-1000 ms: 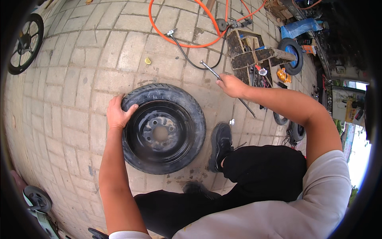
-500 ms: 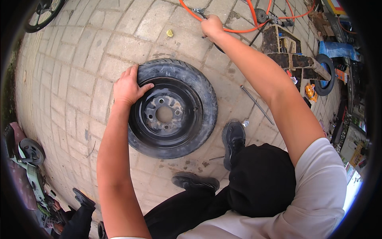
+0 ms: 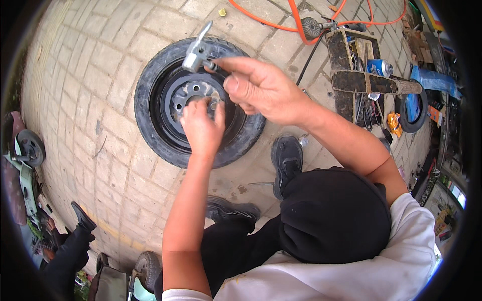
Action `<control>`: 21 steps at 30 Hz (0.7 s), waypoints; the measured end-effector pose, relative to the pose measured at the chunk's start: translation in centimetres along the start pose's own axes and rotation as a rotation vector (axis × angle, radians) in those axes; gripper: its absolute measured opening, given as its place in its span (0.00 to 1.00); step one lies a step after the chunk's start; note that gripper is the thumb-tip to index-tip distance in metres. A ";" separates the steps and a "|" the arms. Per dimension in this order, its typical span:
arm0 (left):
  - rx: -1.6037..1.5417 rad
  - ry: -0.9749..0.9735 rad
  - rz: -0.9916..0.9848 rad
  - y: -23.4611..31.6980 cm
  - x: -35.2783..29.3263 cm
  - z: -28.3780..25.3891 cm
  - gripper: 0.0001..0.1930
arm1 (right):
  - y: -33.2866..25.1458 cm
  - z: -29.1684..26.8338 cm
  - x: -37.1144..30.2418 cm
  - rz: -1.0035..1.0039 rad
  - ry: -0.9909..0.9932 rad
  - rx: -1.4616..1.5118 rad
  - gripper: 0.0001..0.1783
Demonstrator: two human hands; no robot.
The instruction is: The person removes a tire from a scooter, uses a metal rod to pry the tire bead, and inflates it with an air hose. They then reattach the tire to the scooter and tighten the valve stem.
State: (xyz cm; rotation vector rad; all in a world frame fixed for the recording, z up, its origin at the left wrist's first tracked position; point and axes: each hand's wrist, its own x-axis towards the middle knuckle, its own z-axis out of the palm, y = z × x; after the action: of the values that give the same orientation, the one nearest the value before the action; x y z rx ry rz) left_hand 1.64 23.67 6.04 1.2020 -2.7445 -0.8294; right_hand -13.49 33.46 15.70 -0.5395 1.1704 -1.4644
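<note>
A tyre on its black rim lies flat on the paving, just beyond the person's shoes. The left hand rests on the rim, fingers curled at a small part by the hub; what they pinch is hidden. The right hand hangs above the tyre's right side, gripping a metal air chuck. An orange hose loops on the ground far right, beside a tool tray.

I crouch on a pavement of pale brick pavers. The tyre on its black rim lies flat at its centre. At one o'clock orange hose snakes beside a wooden tool crate; another small wheel lies at three o'clock.
</note>
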 end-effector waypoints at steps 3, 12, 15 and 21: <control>0.124 -0.011 0.156 1.3 -8.1 3.5 0.16 | -3.3 -0.9 4.8 -0.251 0.051 -0.086 0.22; 0.300 0.047 0.514 -5.1 -7.6 3.1 0.12 | -11.1 8.6 8.6 -0.655 -0.321 0.148 0.14; 0.375 0.128 0.514 -8.2 -7.3 -2.0 0.09 | -11.4 10.5 9.2 -0.927 0.050 -0.228 0.13; 0.359 0.031 0.089 -9.5 -9.5 -4.1 0.26 | -3.9 7.3 9.4 -0.217 -0.239 -0.774 0.17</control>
State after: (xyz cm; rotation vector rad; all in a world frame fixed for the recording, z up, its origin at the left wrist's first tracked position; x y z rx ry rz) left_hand 15.66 23.09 6.62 1.1122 -2.9806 -0.3135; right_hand -11.71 21.63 19.42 -1.3657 1.4997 -1.0372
